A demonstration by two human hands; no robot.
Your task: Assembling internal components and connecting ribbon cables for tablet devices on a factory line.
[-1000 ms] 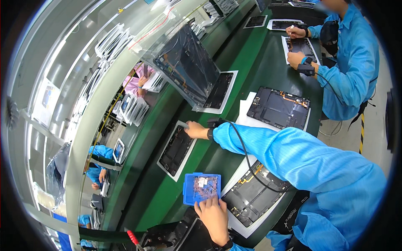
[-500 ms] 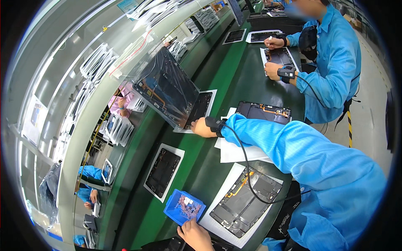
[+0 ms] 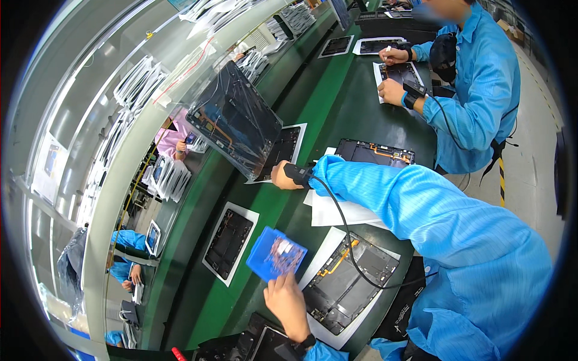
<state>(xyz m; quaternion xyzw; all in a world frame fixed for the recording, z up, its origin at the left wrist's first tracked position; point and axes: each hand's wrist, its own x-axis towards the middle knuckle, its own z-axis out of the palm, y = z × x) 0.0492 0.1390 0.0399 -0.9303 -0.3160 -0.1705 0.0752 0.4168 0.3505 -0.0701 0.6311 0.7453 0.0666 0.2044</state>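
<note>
The left grip (image 3: 286,305) pinches the blue tray (image 3: 259,251) by its near rim over the tabletop (image 3: 391,127), seemingly to steady its small pieces (image 3: 285,255). The right grip (image 3: 282,175) is at the flat black panel (image 3: 285,146), its closure impossible to tell.

- Two bare hands of the wearer: one left hand (image 3: 285,301), one right hand (image 3: 283,174).
- One blue bin (image 3: 259,257); its small pieces (image 3: 284,255) are too many and too blurred to count.
- Seven clearly visible flat dark device shells (image 3: 355,281): four near the wearer, three farther along the table (image 3: 354,108).
- One near dark panel (image 3: 241,108) propped upright.
- One co-worker in blue (image 3: 478,84) at right, two hands showing.
- One pink-sleeved person (image 3: 173,137) across the partition.
- One red grip (image 3: 179,354) at the lower edge.
- Several white stacks (image 3: 167,179), overlapping too much to count.
</note>
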